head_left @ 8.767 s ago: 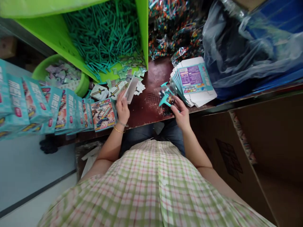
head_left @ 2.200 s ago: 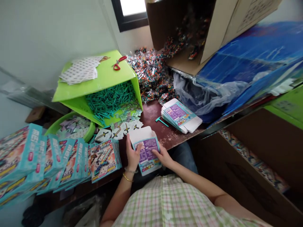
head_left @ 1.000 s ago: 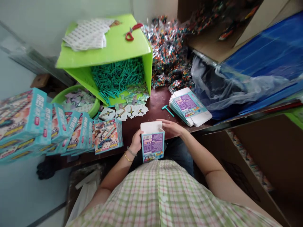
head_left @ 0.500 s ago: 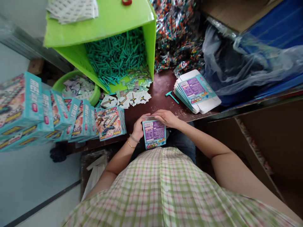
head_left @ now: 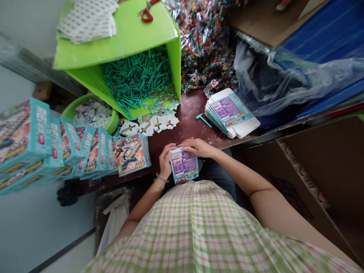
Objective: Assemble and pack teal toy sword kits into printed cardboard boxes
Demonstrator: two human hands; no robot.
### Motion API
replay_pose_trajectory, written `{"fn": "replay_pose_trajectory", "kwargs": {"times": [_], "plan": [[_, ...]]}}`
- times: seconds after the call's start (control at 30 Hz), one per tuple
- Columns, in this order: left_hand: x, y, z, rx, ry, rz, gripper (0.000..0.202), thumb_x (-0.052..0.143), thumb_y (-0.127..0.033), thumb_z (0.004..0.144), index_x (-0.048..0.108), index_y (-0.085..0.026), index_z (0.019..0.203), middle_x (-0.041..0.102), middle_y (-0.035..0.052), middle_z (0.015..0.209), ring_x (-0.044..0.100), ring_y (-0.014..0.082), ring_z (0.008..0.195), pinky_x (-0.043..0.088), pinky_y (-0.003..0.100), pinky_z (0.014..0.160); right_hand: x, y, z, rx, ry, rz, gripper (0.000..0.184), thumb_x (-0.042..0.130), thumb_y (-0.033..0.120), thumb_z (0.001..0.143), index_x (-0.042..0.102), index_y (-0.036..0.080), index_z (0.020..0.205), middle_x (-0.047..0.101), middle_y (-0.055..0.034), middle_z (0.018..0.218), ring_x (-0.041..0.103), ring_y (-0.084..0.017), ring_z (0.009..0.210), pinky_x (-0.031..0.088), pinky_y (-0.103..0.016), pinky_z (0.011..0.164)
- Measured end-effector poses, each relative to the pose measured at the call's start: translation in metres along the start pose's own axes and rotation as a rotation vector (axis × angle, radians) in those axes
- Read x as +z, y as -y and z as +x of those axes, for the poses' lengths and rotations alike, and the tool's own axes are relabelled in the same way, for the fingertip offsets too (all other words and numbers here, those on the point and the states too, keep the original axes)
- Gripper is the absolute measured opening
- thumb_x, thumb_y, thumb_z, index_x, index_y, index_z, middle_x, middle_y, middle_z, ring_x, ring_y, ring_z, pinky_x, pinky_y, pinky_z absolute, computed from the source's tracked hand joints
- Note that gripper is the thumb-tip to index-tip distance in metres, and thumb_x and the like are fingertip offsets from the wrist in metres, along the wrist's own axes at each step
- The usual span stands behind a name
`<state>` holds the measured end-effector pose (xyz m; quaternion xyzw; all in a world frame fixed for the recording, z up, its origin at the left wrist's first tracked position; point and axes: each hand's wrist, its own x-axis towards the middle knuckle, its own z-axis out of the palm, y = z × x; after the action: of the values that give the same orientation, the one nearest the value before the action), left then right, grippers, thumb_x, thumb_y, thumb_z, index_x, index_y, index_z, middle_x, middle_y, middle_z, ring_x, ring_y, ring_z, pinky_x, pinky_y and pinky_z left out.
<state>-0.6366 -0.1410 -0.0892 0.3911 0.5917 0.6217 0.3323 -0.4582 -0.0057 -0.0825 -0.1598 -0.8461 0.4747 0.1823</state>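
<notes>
Between my hands, close to my body at the table's front edge, is a small blue-and-purple cardboard box (head_left: pixel 184 165) with its printed back up. My left hand (head_left: pixel 165 162) grips its left side near the upper corner. My right hand (head_left: pixel 199 148) lies over its far end, fingers bent along the top edge; the fingertips of both hands nearly meet there. Beyond them on the table lie a teal plastic hammer-shaped tool (head_left: pixel 203 120) and a stack of flat unfolded boxes (head_left: pixel 227 112).
A green bin (head_left: pixel 174 72) on its side spills teal sticks and small packets. Scissors (head_left: pixel 147 15) lie on top. A green bowl (head_left: pixel 115 120), printed cards (head_left: pixel 145 127) and finished-looking boxes (head_left: pixel 132 155) stand left. Bags of colourful beads (head_left: pixel 199 49) and a plastic-lined blue container (head_left: pixel 318 49) are behind.
At the box's far end, the raised flap edge now sits down flush under my fingers. My head view has shifted, so more of the scissors shows.
</notes>
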Motion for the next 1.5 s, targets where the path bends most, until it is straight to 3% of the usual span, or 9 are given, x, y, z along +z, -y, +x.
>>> {"fn": "replay_pose_trajectory", "kwargs": {"times": [0.13,0.37,0.53,0.7,0.97,1.13,1.3,1.43,1.5], "plan": [[-0.011,-0.003,-0.004,0.196,0.06,0.205,0.028,0.069,-0.047,0.096,0.08,-0.023,0.088,0.079,0.0081,0.11,0.075,0.0238,0.101,0.058,0.043,0.095,0.015,-0.005,-0.016,-0.025,-0.209,0.032,0.034,0.059,0.044,0.105,0.081,0.025,0.123,0.078,-0.0103,0.126,0.073,-0.024,0.119,0.056,-0.043,0.109],[-0.003,0.011,-0.021,0.236,-0.055,0.247,0.029,0.065,-0.05,0.099,0.073,-0.022,0.094,0.079,0.0091,0.113,0.074,0.0237,0.107,0.059,0.042,0.093,0.055,-0.006,-0.047,0.102,-0.658,0.186,0.029,0.065,0.049,0.101,0.084,0.028,0.104,0.081,-0.008,0.112,0.076,-0.025,0.108,0.062,-0.044,0.101],[0.006,0.02,-0.022,0.192,-0.085,0.227,0.035,0.066,-0.052,0.098,0.065,-0.022,0.08,0.079,0.007,0.101,0.075,0.0222,0.096,0.058,0.039,0.086,0.054,-0.011,-0.049,0.088,-0.597,0.237,0.028,0.068,0.051,0.098,0.085,0.028,0.098,0.083,-0.0074,0.108,0.078,-0.025,0.106,0.063,-0.045,0.1],[0.002,0.021,-0.018,0.164,-0.148,0.204,0.033,0.069,-0.054,0.096,0.067,-0.022,0.092,0.077,0.0079,0.106,0.073,0.0234,0.102,0.056,0.041,0.094,0.045,-0.024,-0.045,0.243,-0.569,0.371,0.046,0.073,0.061,0.091,0.08,0.026,0.12,0.08,-0.0079,0.123,0.074,-0.026,0.119,0.059,-0.045,0.108],[-0.008,0.026,-0.015,0.089,-0.255,0.172,0.046,0.067,-0.067,0.092,0.061,-0.022,0.087,0.074,0.0074,0.099,0.07,0.0224,0.097,0.054,0.04,0.093,0.055,-0.022,-0.034,0.209,-0.407,0.334,0.044,0.063,0.065,0.096,0.079,0.025,0.103,0.076,-0.0106,0.129,0.07,-0.027,0.125,0.052,-0.046,0.115],[-0.004,-0.003,0.015,0.174,-0.245,0.133,0.043,0.063,-0.065,0.097,0.059,-0.023,0.092,0.073,0.0063,0.105,0.071,0.0216,0.101,0.056,0.041,0.099,0.036,0.006,-0.023,0.239,-0.394,0.326,0.07,0.068,0.068,0.091,0.058,0.022,0.143,0.072,-0.0113,0.132,0.068,-0.03,0.124,0.058,-0.043,0.105],[-0.014,-0.041,0.043,0.452,-0.279,0.198,0.042,0.056,-0.063,0.102,0.064,-0.023,0.113,0.063,0.0085,0.135,0.062,0.0238,0.132,0.05,0.044,0.115,0.032,0.037,0.002,0.161,-0.453,-0.105,0.064,0.072,0.044,0.095,0.052,0.028,0.154,0.061,-0.0124,0.15,0.052,-0.037,0.147,0.047,-0.053,0.12],[-0.015,-0.023,0.038,0.454,-0.044,0.426,0.032,0.054,-0.049,0.106,0.069,-0.023,0.117,0.07,0.0089,0.126,0.065,0.0236,0.126,0.048,0.046,0.117,0.051,0.015,0.023,0.039,-0.222,-0.182,0.046,0.067,0.036,0.098,0.063,0.023,0.143,0.057,-0.0165,0.154,0.054,-0.036,0.143,0.047,-0.057,0.118],[-0.011,0.002,0.027,0.353,0.177,0.574,0.035,0.058,-0.049,0.103,0.07,-0.023,0.122,0.071,0.0118,0.126,0.066,0.0272,0.124,0.05,0.049,0.114,0.042,-0.017,0.027,0.105,-0.268,-0.188,0.03,0.059,0.032,0.103,0.07,0.022,0.129,0.065,-0.0159,0.143,0.061,-0.032,0.132,0.051,-0.052,0.114]]}}
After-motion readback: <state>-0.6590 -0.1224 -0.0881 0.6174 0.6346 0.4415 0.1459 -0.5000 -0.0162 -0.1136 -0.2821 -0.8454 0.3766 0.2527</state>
